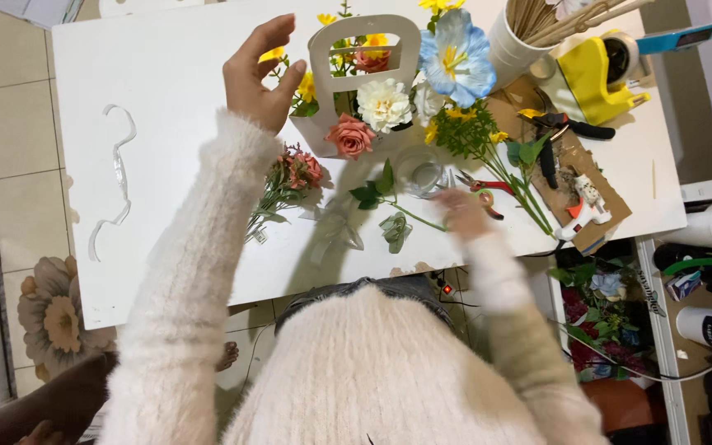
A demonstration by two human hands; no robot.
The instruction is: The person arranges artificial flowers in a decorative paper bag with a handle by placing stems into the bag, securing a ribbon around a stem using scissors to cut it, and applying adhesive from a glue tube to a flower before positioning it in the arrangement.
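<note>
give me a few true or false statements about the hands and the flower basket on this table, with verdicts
1. The left hand is raised open beside the white flower basket. True.
2. The right hand rests on the yellow tape dispenser. False: it is low on the table near the red-handled scissors, far from the dispenser.
3. A large blue flower stands at the basket's right side. True.
4. The basket holds no flowers. False: a white flower and a pink rose are in it.
5. A clear ribbon lies on the table's left part. True.
6. The glue gun is in the left hand. False: it lies on brown cardboard.
</note>
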